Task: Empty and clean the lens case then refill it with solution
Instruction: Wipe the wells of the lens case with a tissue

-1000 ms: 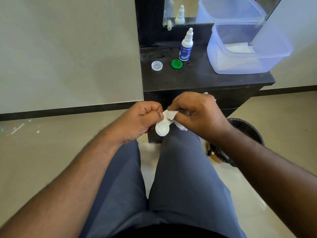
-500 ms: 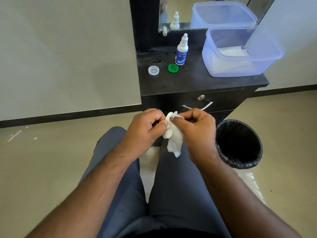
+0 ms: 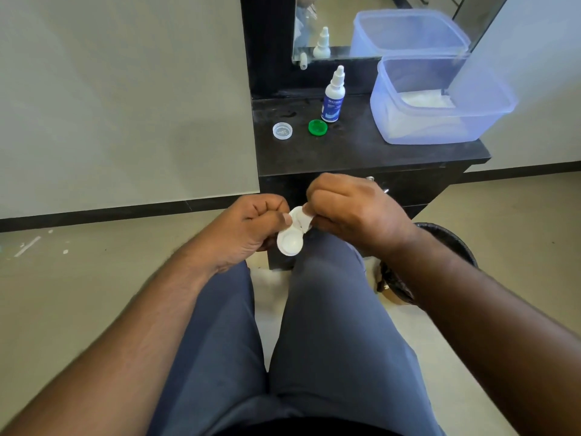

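- Two bare hands meet above the knees: the left hand (image 3: 248,228) pinches the white plastic lens case (image 3: 290,240), its round, smooth well facing up.
- The right hand (image 3: 352,209) has its fingers curled round a crumpled white tissue (image 3: 304,217) pressed on the case's far well.
- On the dark, matte cabinet top (image 3: 361,152) stand a white solution bottle (image 3: 333,99), a green cap (image 3: 317,127), a clear cap (image 3: 282,131) and a translucent tub (image 3: 440,102).
- A black bin (image 3: 452,243) sits on the pale glossy floor.

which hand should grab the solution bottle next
Probably the right hand: it only pinches the tissue, and the solution bottle stands just ahead. The left hand holds the lens case.
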{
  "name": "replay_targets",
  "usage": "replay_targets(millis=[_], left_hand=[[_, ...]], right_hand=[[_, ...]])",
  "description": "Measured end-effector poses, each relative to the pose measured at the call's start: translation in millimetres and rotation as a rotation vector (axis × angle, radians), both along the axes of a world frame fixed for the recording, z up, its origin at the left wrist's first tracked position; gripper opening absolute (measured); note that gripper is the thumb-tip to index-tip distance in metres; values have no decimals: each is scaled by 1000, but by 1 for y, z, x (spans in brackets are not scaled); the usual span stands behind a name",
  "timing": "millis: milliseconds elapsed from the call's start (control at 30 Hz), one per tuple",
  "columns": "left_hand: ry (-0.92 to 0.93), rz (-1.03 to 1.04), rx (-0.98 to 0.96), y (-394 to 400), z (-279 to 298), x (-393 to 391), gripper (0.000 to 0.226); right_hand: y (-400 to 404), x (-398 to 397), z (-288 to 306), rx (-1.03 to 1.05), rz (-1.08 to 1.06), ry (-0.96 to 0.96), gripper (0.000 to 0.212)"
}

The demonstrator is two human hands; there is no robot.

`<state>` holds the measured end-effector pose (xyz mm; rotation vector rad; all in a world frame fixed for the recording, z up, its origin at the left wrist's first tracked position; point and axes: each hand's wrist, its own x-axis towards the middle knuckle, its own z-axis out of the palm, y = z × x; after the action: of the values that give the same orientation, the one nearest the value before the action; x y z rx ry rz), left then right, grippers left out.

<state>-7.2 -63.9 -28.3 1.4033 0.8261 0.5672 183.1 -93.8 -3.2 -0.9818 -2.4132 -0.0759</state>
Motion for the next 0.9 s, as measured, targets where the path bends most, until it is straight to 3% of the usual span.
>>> replay_targets(millis=[133, 233, 400, 500, 600, 767, 900], left_hand=[[47, 54, 116, -1, -6, -1, 27], [76, 76, 200, -3, -12, 0, 26], [97, 153, 315, -6, -12, 5, 21], [144, 220, 426, -9, -14, 8, 22], [201, 215, 499, -8, -17, 9, 24], [230, 161, 533, -7, -19, 6, 24], [186, 180, 536, -7, -18, 8, 28]], right_hand=[[5, 3, 2, -50, 52, -57, 5], [4, 0, -4, -130, -54, 40, 8], [-8, -23, -15, -460, -575, 566, 18], [-10, -35, -16, -603, -749, 807, 21], [-10, -37, -17, -724, -775, 831, 23], [-6, -19, -9, -1248, -719, 928, 27], [-5, -14, -7, -1438, -715, 1118, 25]])
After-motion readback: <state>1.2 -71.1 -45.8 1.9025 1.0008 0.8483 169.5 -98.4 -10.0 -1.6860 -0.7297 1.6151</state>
